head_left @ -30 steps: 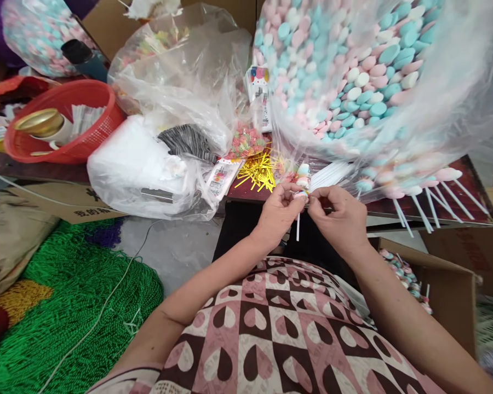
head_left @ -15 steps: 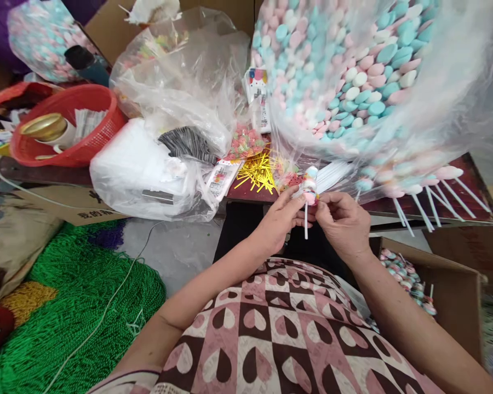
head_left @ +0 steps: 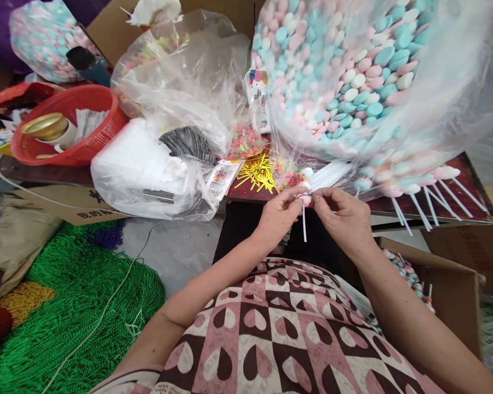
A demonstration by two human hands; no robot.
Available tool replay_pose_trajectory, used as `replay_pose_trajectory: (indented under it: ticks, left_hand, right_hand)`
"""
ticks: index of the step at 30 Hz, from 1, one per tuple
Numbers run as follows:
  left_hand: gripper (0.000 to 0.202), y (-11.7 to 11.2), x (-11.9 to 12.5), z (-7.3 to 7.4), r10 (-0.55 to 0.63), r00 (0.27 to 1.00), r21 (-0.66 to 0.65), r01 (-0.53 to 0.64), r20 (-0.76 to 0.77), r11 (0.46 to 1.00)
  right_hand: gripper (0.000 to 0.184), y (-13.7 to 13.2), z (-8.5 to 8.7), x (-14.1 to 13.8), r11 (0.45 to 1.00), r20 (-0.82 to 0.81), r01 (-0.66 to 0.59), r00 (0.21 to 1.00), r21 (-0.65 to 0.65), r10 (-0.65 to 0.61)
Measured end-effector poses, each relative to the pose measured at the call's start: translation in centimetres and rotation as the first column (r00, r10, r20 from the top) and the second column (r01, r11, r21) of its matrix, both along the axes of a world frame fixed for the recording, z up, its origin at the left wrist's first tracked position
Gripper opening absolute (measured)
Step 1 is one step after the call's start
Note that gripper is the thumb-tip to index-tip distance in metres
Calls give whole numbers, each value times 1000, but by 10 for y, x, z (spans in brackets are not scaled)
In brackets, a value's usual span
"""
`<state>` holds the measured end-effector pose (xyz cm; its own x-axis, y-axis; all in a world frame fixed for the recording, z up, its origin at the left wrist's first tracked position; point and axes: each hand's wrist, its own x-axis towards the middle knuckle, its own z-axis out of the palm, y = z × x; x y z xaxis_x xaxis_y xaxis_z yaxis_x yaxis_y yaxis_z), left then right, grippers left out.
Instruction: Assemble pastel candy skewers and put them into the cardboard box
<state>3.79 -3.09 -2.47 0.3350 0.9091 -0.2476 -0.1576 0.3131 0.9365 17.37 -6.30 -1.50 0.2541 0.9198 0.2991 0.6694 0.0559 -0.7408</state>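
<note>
My left hand (head_left: 277, 216) is closed around a marshmallow pop (head_left: 307, 176), a pink, white and blue stack on a white stick that hangs down below the fingers. Against the right side of its lower part, the fingertips of my right hand (head_left: 345, 219) are pinched together; whatever lies between them is too small to make out. Just behind the hands lie a bunch of white sticks (head_left: 331, 175) and gummy candies (head_left: 285, 174). Gold twist ties (head_left: 258, 171) are heaped to the left of these.
A large clear bag of pastel marshmallows (head_left: 361, 98) fills the back right. Several marshmallow pops (head_left: 425, 180) overhang the table's right edge. Below stands a cardboard box (head_left: 456, 306) holding more pops. Plastic bags (head_left: 148, 164) and a red basket (head_left: 90, 145) occupy the left.
The marshmallow pop has shifted slightly left and tilted away. My right hand's fingertips have moved up a little and stay against its side.
</note>
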Motion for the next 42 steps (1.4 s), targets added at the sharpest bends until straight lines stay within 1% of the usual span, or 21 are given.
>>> replay_pose_trajectory:
  ticks: [6, 9, 14, 17, 22, 24, 28, 31, 33, 34, 35, 37, 38, 39, 40, 41, 42]
  left_hand:
    - [26, 0, -1, 0, 26, 997, 82, -20, -75, 996]
    - [26, 1, -1, -2, 28, 994, 107, -17, -103, 994]
    - [25, 1, 0, -5, 25, 990, 162, -2, -136, 987]
    - [23, 1, 1, -7, 40, 987, 186, -10, -158, 982]
    - [23, 2, 0, -11, 43, 975, 245, 13, -219, 969]
    - [24, 3, 0, -10, 44, 971, 262, 20, -235, 965]
    - [25, 3, -2, -3, 20, 945, 220, 55, -326, 974]
    - [26, 1, -3, 2, -42, 927, 176, 115, -373, 978]
    - [23, 0, -4, 3, -84, 918, 143, 150, -388, 978]
    - [21, -1, -4, 2, -96, 917, 124, 155, -387, 980]
    - [18, -1, -4, 2, -97, 924, 106, 145, -370, 984]
    - [14, 0, -4, 1, -86, 964, 66, 105, -252, 992]
    - [14, 0, -4, 2, -76, 985, 49, 85, -158, 995]
    - [17, 1, -4, 3, -60, 997, 43, 62, -57, 997]
    - [19, 2, -4, 4, -39, 999, 50, 37, 34, 998]
    - [20, 2, -3, 5, -14, 995, 68, 7, 101, 998]
    - [21, 2, -3, 6, 10, 990, 96, -24, 141, 995]
  right_hand:
    - [20, 4, 4, 9, 995, 104, -84, 991, -57, 90]
    - [21, 5, 5, 10, 992, 199, -108, 973, -59, 118]
    - [21, 7, 1, 9, 994, 404, -107, 908, -34, 112]
    - [22, 8, -3, 8, 993, 486, -115, 867, -14, 107]
    - [21, 9, -7, 10, 987, 489, -158, 861, 4, 136]
    - [20, 8, -5, 10, 985, 518, -171, 844, 16, 138]
    - [19, 3, -3, 7, 980, 587, -191, 800, 48, 127]
    - [19, -4, -5, 4, 985, 579, -169, 806, 27, 123]
    - [17, -8, -8, 2, 991, 519, -132, 848, 4, 111]
    - [16, -9, -9, 1, 993, 460, -116, 882, -9, 107]
    - [15, -11, -9, 0, 995, 371, -100, 923, -26, 102]
    - [16, -15, -7, 0, 996, 88, -58, 994, -71, 65]
    - [19, -18, -5, 0, 995, -80, -30, 997, -96, 22]
    - [24, -21, -2, 0, 992, -238, -5, 971, -126, -25]
    - [29, -25, 0, -1, 987, -371, 3, 927, -160, -63]
    - [33, -29, 3, -2, 980, -471, -14, 878, -197, -83]
    - [37, -33, 4, -4, 971, -542, -57, 836, -234, -82]
